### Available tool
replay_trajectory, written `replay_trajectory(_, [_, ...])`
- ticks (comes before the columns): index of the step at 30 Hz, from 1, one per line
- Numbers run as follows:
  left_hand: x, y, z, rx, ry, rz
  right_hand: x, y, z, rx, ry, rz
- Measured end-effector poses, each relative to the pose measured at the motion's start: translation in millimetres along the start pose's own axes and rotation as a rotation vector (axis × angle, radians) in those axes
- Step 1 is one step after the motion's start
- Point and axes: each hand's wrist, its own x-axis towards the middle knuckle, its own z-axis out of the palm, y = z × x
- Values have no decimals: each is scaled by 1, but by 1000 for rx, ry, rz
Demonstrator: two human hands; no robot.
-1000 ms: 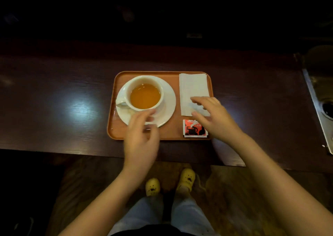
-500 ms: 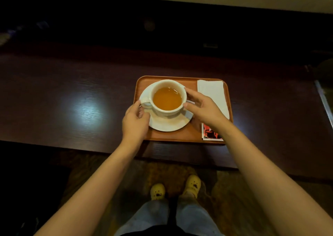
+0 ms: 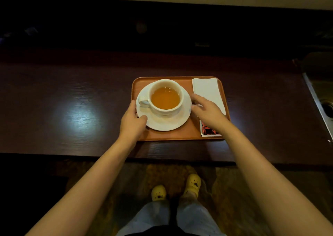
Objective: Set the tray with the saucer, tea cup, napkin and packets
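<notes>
An orange-brown tray (image 3: 180, 135) lies on the dark wooden counter. On its left half stands a white saucer (image 3: 167, 123) bearing a white tea cup (image 3: 164, 110) full of amber tea, its handle turned left. A folded white napkin (image 3: 207, 90) fills the tray's far right part, and a red-and-black packet (image 3: 209, 132) lies at the near right corner, partly hidden by my wrist. My left hand (image 3: 132, 121) grips the saucer's left rim with thumb on top. My right hand (image 3: 207, 111) touches the saucer's right rim, fingers spread.
The dark counter (image 3: 72, 109) stretches wide on both sides of the tray, with a bright light reflection at the left. A metal sink edge (image 3: 317, 100) runs along the far right. Below the counter's near edge are my legs and yellow shoes (image 3: 193, 183).
My left hand moved from the saucer's near edge to its left rim and took hold. My right hand left the napkin and came to the saucer's right rim. The view shifted.
</notes>
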Motion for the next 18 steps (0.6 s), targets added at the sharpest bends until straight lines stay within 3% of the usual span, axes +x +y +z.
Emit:
replay_trajectory(5, [2, 3, 1, 21, 19, 66, 0, 5, 12, -108, 22, 34])
replay_trajectory(13, [13, 3, 0, 39, 16, 80, -1, 5, 12, -73, 29, 67])
replay_trajectory(18, [18, 13, -11, 287, 25, 173, -4, -11, 4, -97, 110, 9])
